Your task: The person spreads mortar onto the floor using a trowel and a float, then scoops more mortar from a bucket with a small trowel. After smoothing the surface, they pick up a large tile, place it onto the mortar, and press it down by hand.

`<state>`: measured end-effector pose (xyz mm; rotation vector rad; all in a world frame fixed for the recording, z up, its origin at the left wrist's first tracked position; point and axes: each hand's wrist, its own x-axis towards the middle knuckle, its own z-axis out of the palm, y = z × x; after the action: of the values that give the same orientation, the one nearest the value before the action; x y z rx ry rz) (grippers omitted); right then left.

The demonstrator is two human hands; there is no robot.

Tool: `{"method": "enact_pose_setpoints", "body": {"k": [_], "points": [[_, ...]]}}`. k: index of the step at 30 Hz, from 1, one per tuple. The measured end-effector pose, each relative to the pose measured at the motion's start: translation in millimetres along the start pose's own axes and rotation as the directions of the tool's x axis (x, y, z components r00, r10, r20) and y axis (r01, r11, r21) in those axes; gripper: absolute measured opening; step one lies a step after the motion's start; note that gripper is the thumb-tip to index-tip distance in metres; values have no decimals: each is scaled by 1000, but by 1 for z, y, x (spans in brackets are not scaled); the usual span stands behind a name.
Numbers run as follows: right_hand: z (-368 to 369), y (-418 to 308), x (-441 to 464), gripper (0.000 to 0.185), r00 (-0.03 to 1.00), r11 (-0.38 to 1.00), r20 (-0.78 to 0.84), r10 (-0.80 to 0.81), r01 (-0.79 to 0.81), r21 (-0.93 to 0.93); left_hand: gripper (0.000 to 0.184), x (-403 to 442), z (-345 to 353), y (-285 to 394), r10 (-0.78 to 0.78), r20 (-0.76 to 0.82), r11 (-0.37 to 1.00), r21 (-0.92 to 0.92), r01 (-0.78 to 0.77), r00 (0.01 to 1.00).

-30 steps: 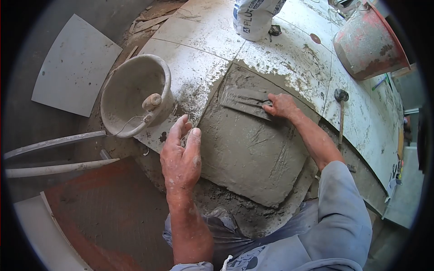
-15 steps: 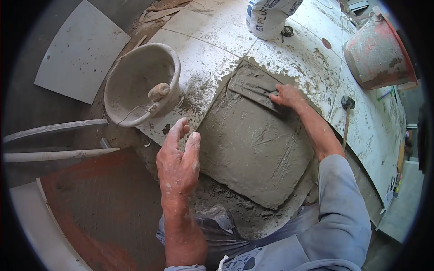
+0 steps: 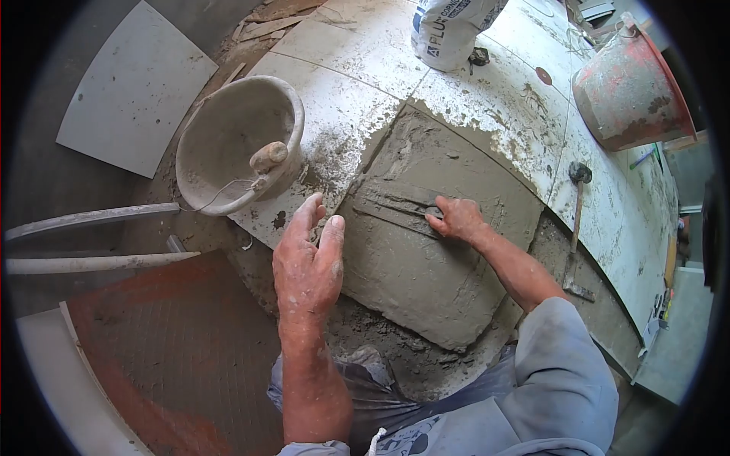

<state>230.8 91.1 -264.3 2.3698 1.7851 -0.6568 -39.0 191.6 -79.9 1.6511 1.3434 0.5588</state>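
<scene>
Wet grey mortar (image 3: 426,281) covers a roughly square slab on the floor before me. Across its left-middle part lies a mortar-coated trowel (image 3: 395,205), long and flat-bladed. My right hand (image 3: 460,220) is wrapped round the trowel's handle at its right end; the blade rests on the mortar. My left hand (image 3: 308,262) is held up beside the slab's left edge, empty, with thumb and fingers apart. Mortar smears mark its skin.
A mortar-caked bucket (image 3: 190,152) with a handled tool at its rim stands left. A reddish bucket (image 3: 631,91), a rubber mallet (image 3: 578,220) and a white bag (image 3: 449,38) sit on white tiles (image 3: 365,68). A mortar-spread reddish tile (image 3: 182,342) lies lower left.
My right hand has drawn the trowel from the slab's far corner toward me and slightly left over the mortar. The left hand has stayed nearly still.
</scene>
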Motion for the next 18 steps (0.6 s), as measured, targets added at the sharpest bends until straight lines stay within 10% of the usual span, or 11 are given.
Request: {"method": "enact_pose_setpoints", "body": {"k": [8,18], "points": [[-12,56,10,49,949,967,-188,255,-252,38,44,-2,-5,1,3,4,1000,3,-3,1000],[3,-11,4,48,993,985,-25,119,-115,131,41,5,-16,-3,-47,-72,986,-164,35,996]]}}
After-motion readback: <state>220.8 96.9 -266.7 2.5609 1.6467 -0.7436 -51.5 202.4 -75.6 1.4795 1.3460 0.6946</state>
